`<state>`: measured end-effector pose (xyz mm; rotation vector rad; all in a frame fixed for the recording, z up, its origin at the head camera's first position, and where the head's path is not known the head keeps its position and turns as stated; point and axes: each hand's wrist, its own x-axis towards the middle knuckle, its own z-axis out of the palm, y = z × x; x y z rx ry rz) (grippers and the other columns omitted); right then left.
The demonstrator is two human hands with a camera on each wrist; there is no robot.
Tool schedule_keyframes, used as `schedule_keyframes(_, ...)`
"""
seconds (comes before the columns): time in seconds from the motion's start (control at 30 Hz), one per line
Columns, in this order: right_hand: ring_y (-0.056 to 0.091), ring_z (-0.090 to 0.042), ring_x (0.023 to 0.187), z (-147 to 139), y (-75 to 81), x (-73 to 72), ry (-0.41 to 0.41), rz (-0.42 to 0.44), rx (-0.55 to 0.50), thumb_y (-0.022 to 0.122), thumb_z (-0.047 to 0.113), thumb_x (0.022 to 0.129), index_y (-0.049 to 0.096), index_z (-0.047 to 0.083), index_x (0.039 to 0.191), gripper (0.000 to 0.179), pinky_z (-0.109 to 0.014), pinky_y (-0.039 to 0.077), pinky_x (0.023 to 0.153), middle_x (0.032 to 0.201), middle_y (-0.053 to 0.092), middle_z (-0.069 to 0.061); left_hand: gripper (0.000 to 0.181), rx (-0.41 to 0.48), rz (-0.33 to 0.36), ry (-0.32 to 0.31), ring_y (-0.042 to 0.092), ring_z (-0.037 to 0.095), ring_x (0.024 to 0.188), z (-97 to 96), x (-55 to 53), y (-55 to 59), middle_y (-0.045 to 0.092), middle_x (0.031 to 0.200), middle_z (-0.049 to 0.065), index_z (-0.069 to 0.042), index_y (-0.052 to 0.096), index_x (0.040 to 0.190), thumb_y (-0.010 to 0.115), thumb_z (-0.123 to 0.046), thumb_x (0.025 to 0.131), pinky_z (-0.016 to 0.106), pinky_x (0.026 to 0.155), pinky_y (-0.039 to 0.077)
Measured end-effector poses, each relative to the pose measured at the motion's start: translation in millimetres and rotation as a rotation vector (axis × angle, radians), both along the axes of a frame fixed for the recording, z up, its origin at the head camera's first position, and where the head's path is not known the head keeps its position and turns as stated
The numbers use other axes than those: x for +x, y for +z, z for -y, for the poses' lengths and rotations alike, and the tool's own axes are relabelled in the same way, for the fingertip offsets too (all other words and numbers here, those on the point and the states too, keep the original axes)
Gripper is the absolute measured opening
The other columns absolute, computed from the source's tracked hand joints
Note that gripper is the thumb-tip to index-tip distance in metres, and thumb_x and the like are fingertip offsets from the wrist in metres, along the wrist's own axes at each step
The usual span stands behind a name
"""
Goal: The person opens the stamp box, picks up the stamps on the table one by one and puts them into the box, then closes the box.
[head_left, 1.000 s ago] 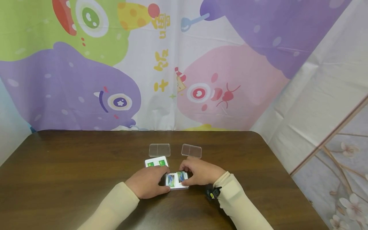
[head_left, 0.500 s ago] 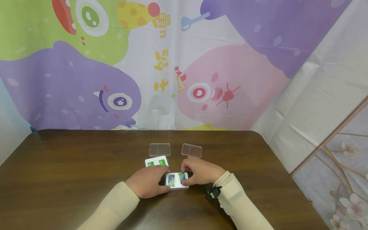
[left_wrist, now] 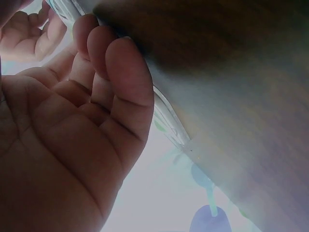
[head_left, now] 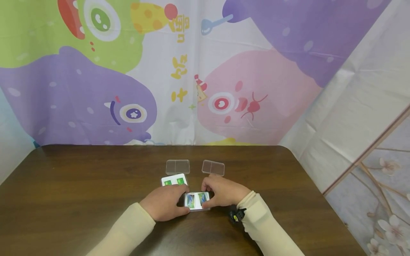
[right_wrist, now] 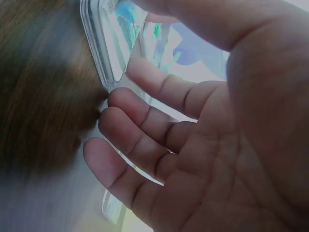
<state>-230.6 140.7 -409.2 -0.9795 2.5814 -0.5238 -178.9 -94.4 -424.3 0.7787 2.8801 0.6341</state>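
A clear plastic box (head_left: 198, 209) lies near the front middle of the table, holding two small picture cards on white, a left card (head_left: 190, 201) and a slightly tilted right card (head_left: 203, 197). My left hand (head_left: 166, 203) grips the box's left end between thumb and fingers. At the other end, my right hand (head_left: 225, 191) has its thumb on the right card and its index finger at the far edge, pinching the card. In the right wrist view, the box corner (right_wrist: 104, 58) shows beside the curled fingertips. The box mostly falls outside the left wrist view.
Behind my left hand sits a second stack with a white top card bearing green pictures (head_left: 174, 179). Two clear lids, a left lid (head_left: 178, 166) and a right lid (head_left: 213, 168), lie farther back on the brown table (head_left: 96, 177). A cartoon-printed cloth (head_left: 179, 117) hangs behind the table.
The right picture card has shifted slightly right and lower, to lie within the box's outline. My right fingers moved slightly right with it. My left hand has stayed in place.
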Motion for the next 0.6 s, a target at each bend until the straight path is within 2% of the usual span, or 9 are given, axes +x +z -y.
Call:
schedule_keyframes(0.3, 0.047, -0.013, 0.087, 0.7, 0.2, 1.8, -0.022, 0.011, 0.036, 0.088, 0.039, 0.081, 0.062, 0.019, 0.09, 0.034, -0.028, 0.044, 0.073, 0.097, 0.055, 0.002, 0.044, 0.002, 0.005, -0.001, 0.06, 0.014, 0.085, 0.4, 0.2, -0.1, 0.069, 0.103, 0.0, -0.011, 0.066, 0.118, 0.083, -0.036, 0.085, 0.041, 0.08, 0.053)
schedule_keyframes(0.47, 0.048, -0.012, 0.082, -6.7, 3.6, -1.6, -0.013, 0.03, 0.002, 0.085, 0.042, 0.084, 0.06, 0.018, 0.089, 0.035, -0.027, 0.044, 0.069, 0.093, 0.055, 0.003, 0.044, -0.001, 0.005, -0.001, 0.06, 0.014, 0.084, 0.4, 0.6, 0.3, 0.068, 0.101, 0.0, -0.011, 0.065, 0.117, 0.083, -0.036, 0.085, 0.041, 0.08, 0.052)
schedule_keyframes(0.53, 0.049, -0.011, 0.078, -12.7, 6.1, -5.1, -0.034, -0.002, -0.026, 0.083, 0.041, 0.086, 0.059, 0.017, 0.088, 0.034, -0.028, 0.043, 0.067, 0.088, 0.055, 0.004, 0.044, -0.005, 0.003, 0.003, 0.06, 0.015, 0.085, 0.2, 0.9, 0.4, 0.068, 0.102, 0.0, -0.011, 0.065, 0.117, 0.083, -0.036, 0.085, 0.042, 0.081, 0.053)
schedule_keyframes(0.6, 0.05, -0.011, 0.076, -20.0, 8.4, -9.8, -0.094, -0.064, -0.047, 0.082, 0.037, 0.088, 0.058, 0.017, 0.088, 0.031, -0.029, 0.044, 0.067, 0.085, 0.054, 0.004, 0.045, -0.01, -0.001, 0.004, 0.062, 0.016, 0.087, 0.3, 0.9, 0.1, 0.069, 0.103, 0.001, -0.011, 0.065, 0.118, 0.082, -0.036, 0.085, 0.043, 0.083, 0.053)
